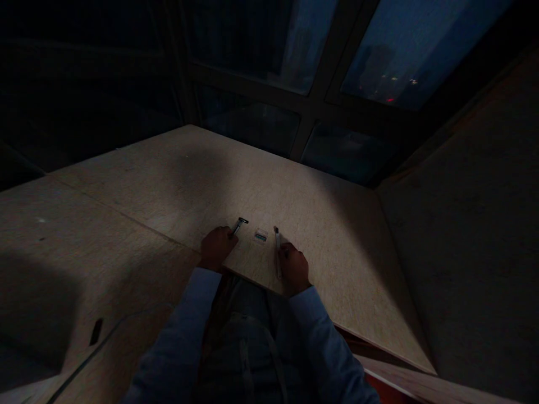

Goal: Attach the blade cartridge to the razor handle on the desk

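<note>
My left hand (218, 247) is closed around the handle of a razor (238, 225), its T-shaped head pointing away from me. Between my hands, a small clear case (260, 235) with a dark and bluish strip inside lies on the table. My right hand (294, 265) has its fingers curled against a slim, pale stick (277, 247) with a dark tip, perhaps a small brush. The stick lies lengthwise, pointing away from me. Dim light hides the exact finger contact.
The pale wooden table (269, 179) has a seam running across its left part. A cable (113, 328) and a dark slot (96, 331) are at lower left. Windows (261, 50) stand behind, and a wall (471, 224) rises on the right.
</note>
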{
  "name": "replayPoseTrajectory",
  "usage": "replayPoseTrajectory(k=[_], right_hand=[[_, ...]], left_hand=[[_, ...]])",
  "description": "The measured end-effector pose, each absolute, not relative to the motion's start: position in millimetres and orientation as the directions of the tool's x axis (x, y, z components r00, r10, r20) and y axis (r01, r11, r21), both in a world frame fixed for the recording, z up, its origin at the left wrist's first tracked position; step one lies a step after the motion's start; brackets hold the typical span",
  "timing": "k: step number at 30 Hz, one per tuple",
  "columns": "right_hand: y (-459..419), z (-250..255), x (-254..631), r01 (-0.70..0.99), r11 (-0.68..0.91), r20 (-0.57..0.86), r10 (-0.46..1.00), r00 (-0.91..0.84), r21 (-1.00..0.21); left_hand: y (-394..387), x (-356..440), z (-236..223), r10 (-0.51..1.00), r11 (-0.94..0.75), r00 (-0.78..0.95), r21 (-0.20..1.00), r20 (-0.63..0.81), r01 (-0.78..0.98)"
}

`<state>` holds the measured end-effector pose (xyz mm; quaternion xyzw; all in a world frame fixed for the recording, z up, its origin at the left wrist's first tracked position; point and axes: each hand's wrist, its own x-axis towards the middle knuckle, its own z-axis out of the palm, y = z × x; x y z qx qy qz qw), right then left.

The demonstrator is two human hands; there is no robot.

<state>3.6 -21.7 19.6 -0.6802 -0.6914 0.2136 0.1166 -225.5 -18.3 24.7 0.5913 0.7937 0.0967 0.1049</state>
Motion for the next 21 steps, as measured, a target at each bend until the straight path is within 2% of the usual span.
replayPoseTrajectory(k=[5,8,17,21], right_hand=[[-14.0,17.4,-9.7,0.911,0.042,-0.123,0.987,-0.100,-0.409],[-10.3,16.3,-20.6,0.917,0.067,-0.143,0.981,-0.133,-0.394],[-9.6,15.0,-36.0,0.930,0.137,-0.145,0.970,-0.196,-0.342],[-13.0,12.1,-28.0,0.906,0.193,-0.111,0.962,-0.251,-0.376]], left_hand=[[-16.7,-221.8,6.8,0.934,0.292,-0.343,0.348,0.096,0.891],[-17.2,-218.0,-2.1,0.910,0.296,-0.373,0.349,0.180,0.889],[-18.3,-214.8,-1.3,0.912,0.293,-0.368,0.338,0.183,0.894],[-18.1,-214.8,-4.4,0.907,0.277,-0.361,0.340,0.216,0.899]])
